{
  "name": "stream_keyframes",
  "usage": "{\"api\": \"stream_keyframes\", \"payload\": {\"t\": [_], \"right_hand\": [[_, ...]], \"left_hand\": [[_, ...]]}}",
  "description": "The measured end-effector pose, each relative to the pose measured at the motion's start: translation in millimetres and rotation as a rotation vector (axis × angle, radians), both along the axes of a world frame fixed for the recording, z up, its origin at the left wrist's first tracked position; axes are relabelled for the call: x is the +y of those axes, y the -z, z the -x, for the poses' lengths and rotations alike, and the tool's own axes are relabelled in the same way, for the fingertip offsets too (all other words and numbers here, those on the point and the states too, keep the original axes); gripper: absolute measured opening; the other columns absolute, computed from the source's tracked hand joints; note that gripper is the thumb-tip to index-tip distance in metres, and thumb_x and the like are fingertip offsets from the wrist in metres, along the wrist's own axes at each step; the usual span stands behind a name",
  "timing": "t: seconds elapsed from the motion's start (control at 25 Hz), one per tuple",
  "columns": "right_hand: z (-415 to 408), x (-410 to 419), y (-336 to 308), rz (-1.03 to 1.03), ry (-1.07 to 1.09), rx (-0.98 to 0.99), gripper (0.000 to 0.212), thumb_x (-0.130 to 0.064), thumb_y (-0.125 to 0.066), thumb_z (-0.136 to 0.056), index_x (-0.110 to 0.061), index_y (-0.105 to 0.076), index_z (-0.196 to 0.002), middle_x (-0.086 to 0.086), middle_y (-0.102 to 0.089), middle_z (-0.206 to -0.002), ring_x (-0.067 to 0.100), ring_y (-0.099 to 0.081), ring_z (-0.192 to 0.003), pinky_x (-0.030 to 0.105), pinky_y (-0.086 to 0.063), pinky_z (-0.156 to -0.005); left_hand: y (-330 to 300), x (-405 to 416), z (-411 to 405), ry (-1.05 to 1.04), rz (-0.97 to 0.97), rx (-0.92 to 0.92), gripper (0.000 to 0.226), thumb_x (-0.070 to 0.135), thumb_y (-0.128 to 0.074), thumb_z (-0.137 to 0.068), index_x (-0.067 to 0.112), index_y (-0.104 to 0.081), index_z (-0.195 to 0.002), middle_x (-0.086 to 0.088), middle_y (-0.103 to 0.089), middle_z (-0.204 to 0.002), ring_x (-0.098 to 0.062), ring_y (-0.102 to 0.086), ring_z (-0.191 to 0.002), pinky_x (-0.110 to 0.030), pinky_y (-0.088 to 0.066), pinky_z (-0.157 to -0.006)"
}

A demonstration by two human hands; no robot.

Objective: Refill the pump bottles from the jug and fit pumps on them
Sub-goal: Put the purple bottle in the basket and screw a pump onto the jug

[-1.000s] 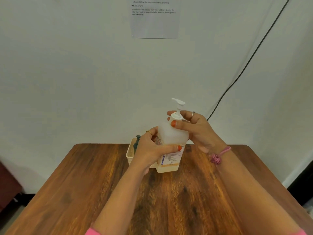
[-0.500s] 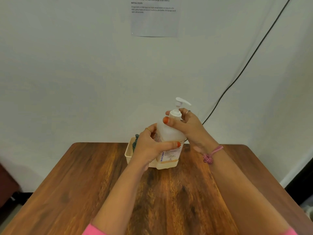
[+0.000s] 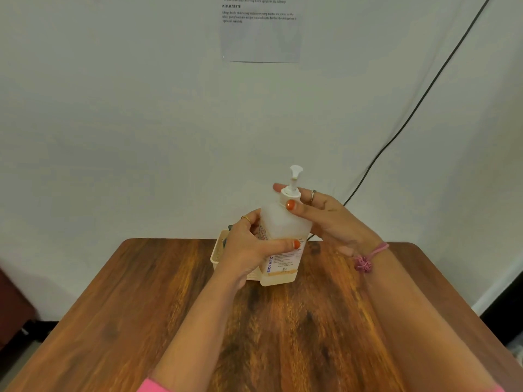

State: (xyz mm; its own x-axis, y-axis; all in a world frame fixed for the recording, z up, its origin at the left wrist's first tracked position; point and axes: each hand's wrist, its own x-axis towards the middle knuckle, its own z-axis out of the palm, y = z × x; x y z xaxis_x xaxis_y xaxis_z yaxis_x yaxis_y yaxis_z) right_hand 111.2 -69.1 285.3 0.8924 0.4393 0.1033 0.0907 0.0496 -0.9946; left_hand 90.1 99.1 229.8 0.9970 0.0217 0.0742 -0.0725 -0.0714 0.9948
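A translucent white pump bottle point(image 3: 283, 222) with a printed label stands upright near the far edge of the wooden table point(image 3: 141, 306). My left hand point(image 3: 249, 247) is wrapped around its body. The thumb and fingers of my right hand point(image 3: 325, 216) pinch the collar of the white pump point(image 3: 293, 185) seated on the bottle's neck. The pump's nozzle points toward me. A little pale liquid shows at the bottle's base. No jug is in view.
A cream plastic basket point(image 3: 218, 256) sits behind my left hand at the table's back edge, with a dark object partly visible in it. A black cable point(image 3: 410, 117) runs down the wall on the right. A printed sheet point(image 3: 260, 29) hangs above.
The pump head has turned: its nozzle pointed left, then right, and now faces me. My right hand's fingers shifted around the collar. The left hand keeps its hold on the bottle.
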Motion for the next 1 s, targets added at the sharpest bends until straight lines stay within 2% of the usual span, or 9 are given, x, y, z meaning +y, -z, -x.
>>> {"api": "stream_keyframes", "payload": {"t": [0.12,0.2,0.28,0.44,0.6,0.8,1.0], "right_hand": [[5.5,8.2,1.1,-0.03,0.14,-0.06,0.033,-0.018,-0.069,-0.081,-0.011,-0.068,-0.114,0.007,-0.071,-0.11,0.019,-0.067,-0.101,0.029,-0.056,-0.082],[12.1,16.9,2.2,-0.118,0.24,-0.059,0.029,-0.012,-0.072,-0.079,-0.005,-0.07,-0.107,0.009,-0.073,-0.101,0.014,-0.07,-0.086,0.024,-0.056,-0.068],[16.5,21.1,4.2,-0.169,0.289,-0.056,0.029,-0.01,-0.075,-0.076,-0.003,-0.07,-0.104,0.01,-0.074,-0.096,0.013,-0.071,-0.078,0.021,-0.054,-0.06],[18.0,19.2,0.6,-0.123,0.31,-0.072,0.029,-0.015,-0.075,-0.077,-0.006,-0.071,-0.104,0.008,-0.074,-0.096,0.018,-0.071,-0.084,0.024,-0.055,-0.064],[15.2,6.5,-4.6,-0.011,0.152,-0.016,0.032,-0.022,-0.065,-0.085,-0.014,-0.066,-0.116,0.005,-0.072,-0.108,0.017,-0.069,-0.094,0.025,-0.056,-0.073],[17.3,10.4,3.8,-0.1,0.243,-0.022,0.033,-0.02,-0.07,-0.079,-0.008,-0.069,-0.109,0.01,-0.072,-0.103,0.017,-0.07,-0.086,0.023,-0.054,-0.064],[19.9,6.3,12.0,-0.127,0.272,-0.018,0.038,-0.023,-0.074,-0.072,-0.009,-0.07,-0.106,0.007,-0.074,-0.099,0.019,-0.071,-0.088,0.028,-0.056,-0.069]], "left_hand": [[0.4,-1.1,0.0,0.014,0.016,0.004,0.08,0.029,-0.095,-0.047,0.026,-0.059,-0.119,0.003,-0.069,-0.109,-0.012,-0.067,-0.099,-0.037,-0.059,-0.081],[0.6,-1.2,0.8,0.004,0.032,0.003,0.079,0.026,-0.094,-0.049,0.026,-0.058,-0.12,0.003,-0.069,-0.109,-0.011,-0.067,-0.098,-0.036,-0.059,-0.081],[1.4,-1.9,1.7,0.001,0.052,0.0,0.079,0.025,-0.094,-0.05,0.026,-0.058,-0.121,0.004,-0.069,-0.108,-0.011,-0.068,-0.097,-0.036,-0.059,-0.081],[1.8,-3.4,1.6,0.011,0.053,-0.006,0.08,0.026,-0.094,-0.05,0.026,-0.058,-0.12,0.004,-0.07,-0.108,-0.012,-0.068,-0.098,-0.037,-0.059,-0.082],[3.8,-3.7,-0.7,0.024,0.02,0.01,0.089,0.034,-0.095,-0.043,0.027,-0.056,-0.123,0.005,-0.068,-0.111,-0.012,-0.066,-0.102,-0.039,-0.059,-0.083],[8.9,-10.3,0.6,0.044,0.046,0.008,0.083,0.03,-0.095,-0.045,0.025,-0.058,-0.12,0.003,-0.07,-0.109,-0.014,-0.068,-0.099,-0.038,-0.059,-0.082],[13.0,-15.3,1.9,0.076,0.064,0.009,0.073,0.02,-0.093,-0.051,0.022,-0.06,-0.117,0.001,-0.072,-0.103,-0.012,-0.07,-0.093,-0.03,-0.059,-0.076]]}}
